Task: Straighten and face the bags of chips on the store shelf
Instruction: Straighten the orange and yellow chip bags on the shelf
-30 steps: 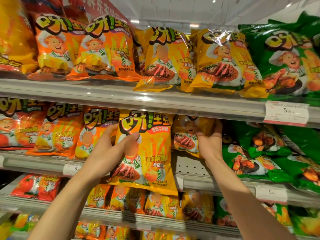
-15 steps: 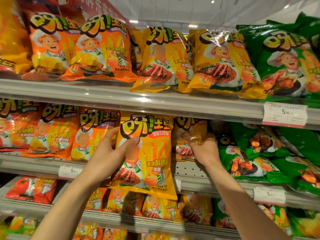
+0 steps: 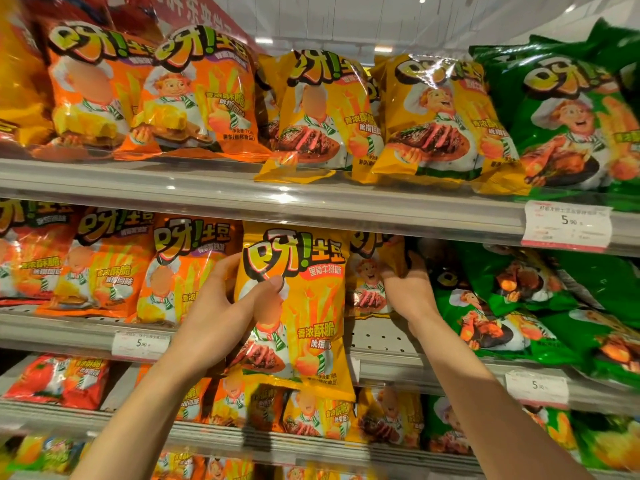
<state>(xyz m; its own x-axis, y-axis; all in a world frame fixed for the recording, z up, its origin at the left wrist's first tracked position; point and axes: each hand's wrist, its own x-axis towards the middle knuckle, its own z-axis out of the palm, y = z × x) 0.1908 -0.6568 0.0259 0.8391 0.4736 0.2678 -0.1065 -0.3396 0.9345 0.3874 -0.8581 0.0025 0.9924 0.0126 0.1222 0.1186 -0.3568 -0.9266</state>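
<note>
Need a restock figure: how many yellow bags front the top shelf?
2: left yellow bag beside the orange bags, right yellow bag beside the green bags; more hide behind.

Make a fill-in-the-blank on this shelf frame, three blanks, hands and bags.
1. The left hand holds a ____ bag in front of the middle shelf.
2. The right hand grips a bag standing on the ____ shelf.
3. Right of the right hand, the bags are ____.

Missing: yellow; middle; green
</note>
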